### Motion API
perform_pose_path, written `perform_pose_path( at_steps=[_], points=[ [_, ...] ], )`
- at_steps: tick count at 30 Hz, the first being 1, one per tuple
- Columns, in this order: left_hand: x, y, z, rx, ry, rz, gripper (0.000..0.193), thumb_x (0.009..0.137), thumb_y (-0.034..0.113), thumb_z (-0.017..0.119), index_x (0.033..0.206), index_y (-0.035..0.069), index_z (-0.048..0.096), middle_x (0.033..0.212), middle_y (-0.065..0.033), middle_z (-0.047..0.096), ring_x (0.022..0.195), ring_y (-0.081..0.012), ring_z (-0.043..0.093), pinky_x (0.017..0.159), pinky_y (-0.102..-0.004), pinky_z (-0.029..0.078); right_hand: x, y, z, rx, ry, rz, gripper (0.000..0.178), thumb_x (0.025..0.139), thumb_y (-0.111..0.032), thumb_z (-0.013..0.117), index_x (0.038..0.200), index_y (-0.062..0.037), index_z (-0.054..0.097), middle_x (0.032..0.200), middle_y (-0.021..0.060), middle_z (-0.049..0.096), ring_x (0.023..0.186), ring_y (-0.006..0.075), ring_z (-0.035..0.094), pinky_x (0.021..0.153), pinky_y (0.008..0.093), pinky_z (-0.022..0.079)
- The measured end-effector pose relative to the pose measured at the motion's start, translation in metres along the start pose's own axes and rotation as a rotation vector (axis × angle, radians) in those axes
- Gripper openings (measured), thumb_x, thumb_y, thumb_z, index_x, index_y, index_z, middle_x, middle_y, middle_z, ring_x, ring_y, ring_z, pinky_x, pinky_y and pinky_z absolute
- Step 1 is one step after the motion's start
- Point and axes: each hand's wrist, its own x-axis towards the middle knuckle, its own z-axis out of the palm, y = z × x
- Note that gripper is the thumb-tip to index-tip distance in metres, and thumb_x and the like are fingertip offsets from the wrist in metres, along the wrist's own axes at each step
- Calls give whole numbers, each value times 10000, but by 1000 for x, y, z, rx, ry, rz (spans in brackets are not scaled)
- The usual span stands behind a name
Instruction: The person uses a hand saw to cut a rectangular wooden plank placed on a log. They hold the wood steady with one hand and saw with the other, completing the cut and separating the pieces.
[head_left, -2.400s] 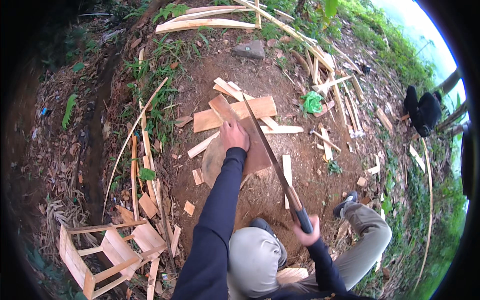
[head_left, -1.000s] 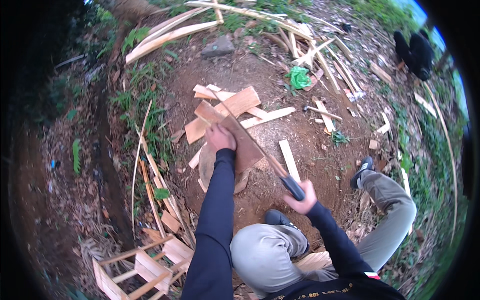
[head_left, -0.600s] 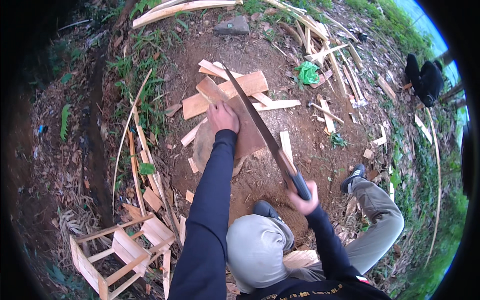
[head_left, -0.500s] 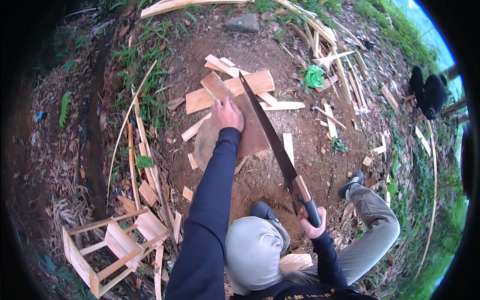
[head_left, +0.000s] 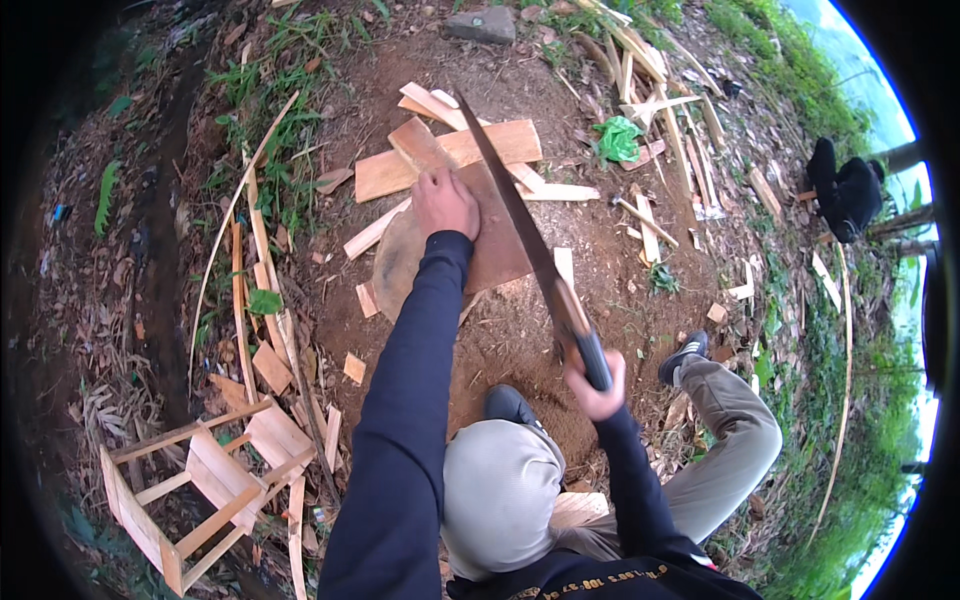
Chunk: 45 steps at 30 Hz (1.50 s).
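A brown, squarish wooden board (head_left: 497, 240) lies on a round tree stump (head_left: 393, 262). My left hand (head_left: 447, 207) presses down on the board with its fingers curled, close to a short wooden plank (head_left: 421, 147). Under that plank a longer pale plank (head_left: 500, 142) lies crosswise. My right hand (head_left: 597, 385) is closed round the dark handle of a handsaw (head_left: 530, 232). The saw's long blade runs along the board's right edge, its tip pointing away from me past the crosswise plank. Whether the teeth touch the wood I cannot tell.
A hammer (head_left: 645, 221) and several wood offcuts lie on the ground to the right, near a green plastic bag (head_left: 618, 140). A wooden stool frame (head_left: 200, 480) lies at the lower left. Long strips (head_left: 262, 240) lie at the left. A person in black (head_left: 846, 190) is at far right.
The saw and my right hand have moved forward, away from my body, along the board's edge. My left hand stays on the board. The whole view has shifted slightly.
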Motion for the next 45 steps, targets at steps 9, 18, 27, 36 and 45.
perform_pose_path(
  at_steps=[9, 18, 27, 36, 45],
  points=[
    [-2, 3, -6, 15, -7, 13, 213, 931, 186, 518, 991, 23, 641, 1019, -213, 583, 991, -392, 549, 892, -498, 444, -39, -4, -29, 78, -85, 0, 219, 765, 46, 621, 644, -69, 479, 620, -31, 494, 567, 55, 476, 519, 254, 382],
    [0, 7, -4, -32, -10, -24, 209, 922, 191, 526, 964, 22, 643, 1006, -205, 575, 993, -389, 550, 898, -497, 445, -25, -17, -29, 10, -69, 23, 204, 783, 49, 633, 649, -40, 508, 638, -11, 541, 593, 63, 520, 532, 261, 412],
    [3, 1, -1, -3, 5, -27, 220, 946, 194, 504, 965, 8, 621, 998, -211, 581, 979, -395, 555, 882, -492, 450, 25, -24, 10, -5, -26, 17, 248, 773, 12, 689, 623, -53, 503, 600, -36, 517, 536, 60, 482, 506, 257, 397],
    [0, -4, 4, -41, 1, -36, 219, 928, 196, 521, 971, 13, 633, 1014, -210, 579, 1006, -392, 545, 906, -490, 444, 38, -22, 19, -39, 20, 3, 234, 806, 2, 687, 663, -43, 507, 588, -45, 482, 532, 53, 458, 498, 261, 388],
    [5, -2, 0, 2, 28, -4, 162, 935, 170, 508, 970, 58, 619, 980, -191, 586, 973, -383, 567, 881, -484, 458, -82, 12, -11, -95, 196, 207, 167, 800, 23, 663, 696, -47, 552, 588, -34, 529, 516, 44, 491, 474, 230, 390]
  ],
)
